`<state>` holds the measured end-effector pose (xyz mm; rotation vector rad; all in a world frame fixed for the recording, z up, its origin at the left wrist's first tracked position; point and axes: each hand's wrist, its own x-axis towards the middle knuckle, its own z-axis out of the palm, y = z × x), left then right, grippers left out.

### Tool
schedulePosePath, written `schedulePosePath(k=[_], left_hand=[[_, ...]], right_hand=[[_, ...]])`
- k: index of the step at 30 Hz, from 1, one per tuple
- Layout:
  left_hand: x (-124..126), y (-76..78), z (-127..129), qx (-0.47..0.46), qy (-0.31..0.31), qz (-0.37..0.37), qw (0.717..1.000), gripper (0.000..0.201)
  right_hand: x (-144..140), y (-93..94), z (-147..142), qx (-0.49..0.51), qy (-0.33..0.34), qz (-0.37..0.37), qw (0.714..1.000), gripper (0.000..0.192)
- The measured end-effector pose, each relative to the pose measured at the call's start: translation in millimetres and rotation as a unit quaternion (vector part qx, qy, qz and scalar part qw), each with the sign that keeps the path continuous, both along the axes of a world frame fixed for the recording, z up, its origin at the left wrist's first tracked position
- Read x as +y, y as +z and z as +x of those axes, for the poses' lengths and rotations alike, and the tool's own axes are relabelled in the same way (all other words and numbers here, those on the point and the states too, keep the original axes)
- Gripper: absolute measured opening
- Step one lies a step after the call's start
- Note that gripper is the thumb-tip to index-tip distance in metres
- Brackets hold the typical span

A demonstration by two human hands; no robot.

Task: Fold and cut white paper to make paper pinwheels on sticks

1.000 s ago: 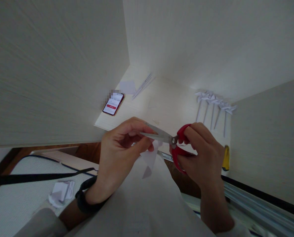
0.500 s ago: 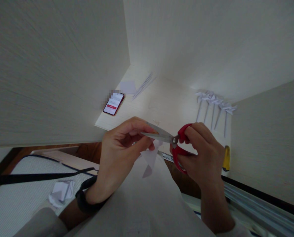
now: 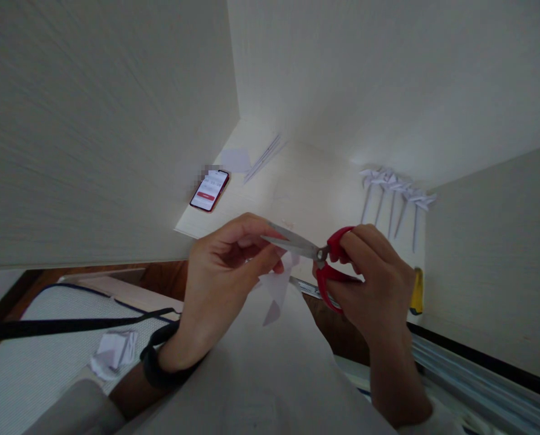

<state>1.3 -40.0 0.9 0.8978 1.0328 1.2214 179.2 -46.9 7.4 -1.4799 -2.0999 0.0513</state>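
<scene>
In the head view my left hand [image 3: 227, 278] pinches a folded piece of white paper [image 3: 276, 293], which hangs below its fingertips. A dark band circles that wrist. My right hand [image 3: 374, 284] grips the red handles of a pair of scissors [image 3: 320, 256], fingers and thumb in the loops. The scissors point left, and their blades are partly apart, lying across the left fingertips. Whether the blades touch the paper is hidden by the fingers.
On the white tabletop [image 3: 315, 187] lie a phone [image 3: 209, 190], a paper sheet [image 3: 234, 160] and thin sticks [image 3: 263, 158]. Several paper pinwheels on sticks [image 3: 392, 184] stand in a row at right, near a yellow-handled tool [image 3: 416, 291]. Folded papers [image 3: 114, 353] lie lower left. Pale walls enclose the table.
The scissor blades have drawn slightly closer together. Both hands stay nearly in place, and the paper hangs much as before.
</scene>
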Motion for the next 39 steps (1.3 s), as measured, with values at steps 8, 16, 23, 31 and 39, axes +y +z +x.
schedulePosePath(k=[8,16,23,31,39], left_hand=[[1,0.8,1,0.004,-0.003,0.019,1.0,0.007],[2,4.6,2,0.049,-0.022,0.006,0.999,0.013],[-1,0.5,2,0.062,-0.036,-0.001,0.997,0.006],[0,1.6,2,0.068,-0.035,0.009,0.997,0.006],[2,5.7,2,0.082,-0.03,0.024,0.996,0.009]], right_hand=[[1,-2.2,5,0.023,0.005,-0.006,1.0,0.026],[-1,5.7,-3,0.243,-0.019,-0.111,0.963,0.013],[4,10.7,-17,0.29,0.029,-0.156,0.944,0.011],[3,5.9,-20,0.274,0.016,-0.128,0.953,0.011],[4,5.7,-22,0.26,0.003,-0.121,0.958,0.016]])
